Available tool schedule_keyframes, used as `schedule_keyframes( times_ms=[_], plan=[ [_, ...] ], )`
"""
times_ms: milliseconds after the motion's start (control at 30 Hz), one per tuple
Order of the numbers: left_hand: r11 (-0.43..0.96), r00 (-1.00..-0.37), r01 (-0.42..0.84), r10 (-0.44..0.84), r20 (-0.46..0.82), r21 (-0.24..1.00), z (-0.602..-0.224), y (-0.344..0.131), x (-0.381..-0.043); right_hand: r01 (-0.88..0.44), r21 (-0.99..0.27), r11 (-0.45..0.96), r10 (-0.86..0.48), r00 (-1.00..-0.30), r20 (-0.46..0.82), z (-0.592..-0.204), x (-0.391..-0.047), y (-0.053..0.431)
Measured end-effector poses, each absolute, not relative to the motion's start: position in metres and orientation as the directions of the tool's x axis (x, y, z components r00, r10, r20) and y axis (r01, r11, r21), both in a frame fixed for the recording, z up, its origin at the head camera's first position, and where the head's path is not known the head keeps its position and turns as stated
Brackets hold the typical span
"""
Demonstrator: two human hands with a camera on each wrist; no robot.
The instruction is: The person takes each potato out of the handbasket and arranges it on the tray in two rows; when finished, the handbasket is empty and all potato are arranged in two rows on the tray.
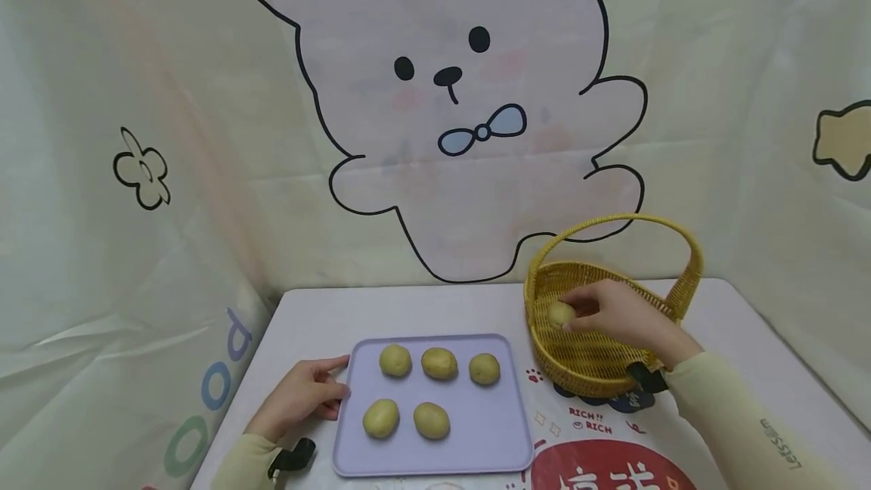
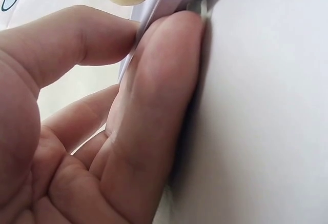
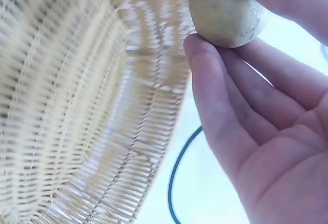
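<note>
A small round potato (image 3: 225, 11) is pinched between the thumb and fingertips of my right hand (image 1: 615, 312). In the head view that hand and its potato (image 1: 561, 314) are over the yellow wicker basket (image 1: 578, 380), inside the line of its arched handle. My left hand (image 1: 302, 395) grips the left edge of a lilac tray (image 1: 476, 441); the left wrist view has the thumb (image 2: 97, 34) and a finger (image 2: 164, 65) on either side of the tray's rim. Several potatoes lie on the tray, three in a back row and two in front, among them a front-left potato (image 1: 381, 419).
A white table (image 1: 408, 316) carries everything, with a printed red design (image 1: 605, 467) near its front right. Behind it hangs a pale curtain (image 1: 714, 172) with a cartoon bear and bow tie. The basket's handle (image 1: 615, 218) arches above the right hand.
</note>
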State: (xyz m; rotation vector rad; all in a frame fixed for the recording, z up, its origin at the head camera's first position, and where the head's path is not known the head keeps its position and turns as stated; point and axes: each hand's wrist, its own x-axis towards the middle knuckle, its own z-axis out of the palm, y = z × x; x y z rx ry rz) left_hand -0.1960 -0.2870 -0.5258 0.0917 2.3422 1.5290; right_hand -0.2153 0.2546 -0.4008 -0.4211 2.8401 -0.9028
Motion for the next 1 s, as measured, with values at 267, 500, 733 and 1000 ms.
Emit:
schedule_keyframes(
  times_ms=[267,500,733,1000],
  plan=[
    [0.419,-0.942,-0.137,0.224,-0.249,0.897,-0.523,-0.288,-0.198,-0.26,-0.631,0.731,-0.286,-0.956,0.062,-0.402,-0.176,0.228],
    [0.404,-0.944,-0.116,0.238,-0.226,0.908,-0.522,-0.287,-0.2,-0.296,-0.677,0.674,-0.304,-0.946,0.11,-0.42,-0.16,0.198],
    [0.401,-0.944,-0.118,0.237,-0.227,0.908,-0.526,-0.287,-0.201,-0.338,-0.721,0.605,-0.383,-0.917,0.108,-0.447,-0.153,0.169],
    [0.39,-0.944,-0.129,0.235,-0.234,0.912,-0.528,-0.289,-0.199,-0.364,-0.708,0.605,-0.438,-0.895,0.086,-0.472,-0.149,0.147]
  ],
)
